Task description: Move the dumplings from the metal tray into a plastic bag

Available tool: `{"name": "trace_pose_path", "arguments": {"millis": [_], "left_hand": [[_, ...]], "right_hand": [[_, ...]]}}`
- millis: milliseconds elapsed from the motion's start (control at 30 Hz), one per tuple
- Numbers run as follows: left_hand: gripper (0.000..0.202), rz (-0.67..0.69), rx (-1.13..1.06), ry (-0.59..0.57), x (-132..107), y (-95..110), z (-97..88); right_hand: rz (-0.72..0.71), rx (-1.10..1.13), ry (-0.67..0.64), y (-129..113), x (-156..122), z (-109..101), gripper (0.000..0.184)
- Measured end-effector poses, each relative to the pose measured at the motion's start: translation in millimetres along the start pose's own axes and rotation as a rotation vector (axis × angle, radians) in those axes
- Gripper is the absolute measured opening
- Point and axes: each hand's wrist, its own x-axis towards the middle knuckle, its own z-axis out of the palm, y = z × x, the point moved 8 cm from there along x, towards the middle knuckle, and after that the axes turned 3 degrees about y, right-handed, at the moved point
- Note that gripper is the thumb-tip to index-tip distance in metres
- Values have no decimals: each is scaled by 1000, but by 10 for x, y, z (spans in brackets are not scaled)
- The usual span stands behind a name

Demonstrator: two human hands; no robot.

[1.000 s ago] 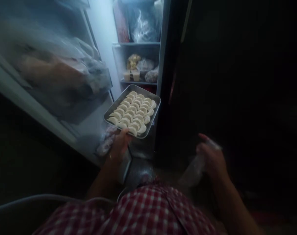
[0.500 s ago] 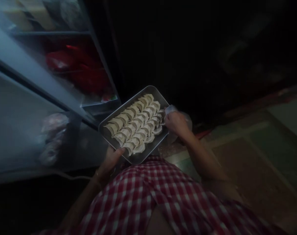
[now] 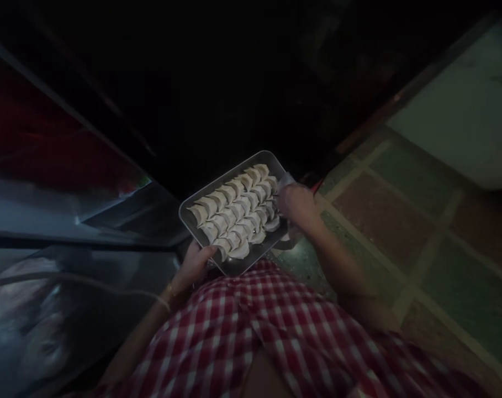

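Dim kitchen, tiled floor (image 3: pixel 400 221). Left hand (image 3: pixel 193 266) fingers clamped on metal tray (image 3: pixel 188 218) corner; rows of dumplings (image 3: pixel 236 213). Right hand (image 3: pixel 296 203) closed on tray's far edge, clutching plastic wrap (image 3: pixel 286 179).

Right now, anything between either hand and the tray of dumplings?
Nothing visible. The left hand grips the near corner of the metal tray directly, thumb on the rim. The right hand is at the tray's right edge with a clear plastic bag in its grip, close to the dumplings.
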Motion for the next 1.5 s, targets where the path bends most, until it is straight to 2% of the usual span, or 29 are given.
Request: {"name": "trace_pose_path", "arguments": {"millis": [100, 233, 300, 400, 467, 567, 633, 733, 867, 1000, 1100, 1200, 1267, 1333, 1400, 1500], "left_hand": [[44, -135, -45, -99, 95, -110, 112], [53, -203, -68, -209, 277, -159, 255], [60, -226, -53, -272, 376, -159, 377], [67, -252, 10, -344, 495, -152, 661], [66, -265, 46, -394, 533, -164, 943], [61, -301, 79, -487, 503, -264, 1494], [58, -329, 87, -536, 449, -381, 1903], [53, -344, 97, -596, 389, -574, 2521], [51, -366, 124, -656, 471, -795, 3264], [42, -384, 135, -723, 724, -922, 3982], [38, -359, 107, -733, 981, -978, 4540], [43, -325, 24, -690, 1292, -1030, 5067], [44, -307, -14, -634, 1523, -1061, 5358], [44, -240, -25, -591, 1749, -1027, 5601], [45, -100, -22, -543, 1964, -898, 5767], [46, 170, 45, -405, 2230, -626, 5827]], "right_hand": [[146, 99, 76, 312, -162, -18, 30], [476, 373, 368, 1068, -626, -38, 40], [649, 640, 384, 1420, -900, 181, 47], [882, 1089, 252, 1700, -1224, 696, 57], [956, 1287, 217, 1799, -1353, 946, 60], [998, 1452, 257, 2065, -1471, 1176, 58], [1037, 1512, 289, 2365, -1563, 1296, 54], [1086, 1512, 324, 2941, -1728, 1439, 50], [1091, 1645, 288, 3597, -1829, 1653, 52], [1122, 1779, 265, 4060, -1735, 1844, 53], [1122, 1773, 336, 4391, -1531, 1900, 51], [1234, 1541, 419, 4793, -1322, 1929, 47], [1300, 1366, 407, 5046, -1134, 1959, 47], [1312, 1287, 388, 5267, -884, 2001, 49], [1285, 1256, 396, 5466, -599, 2016, 53], [1177, 1195, 416, 5707, -97, 1939, 58]]}}
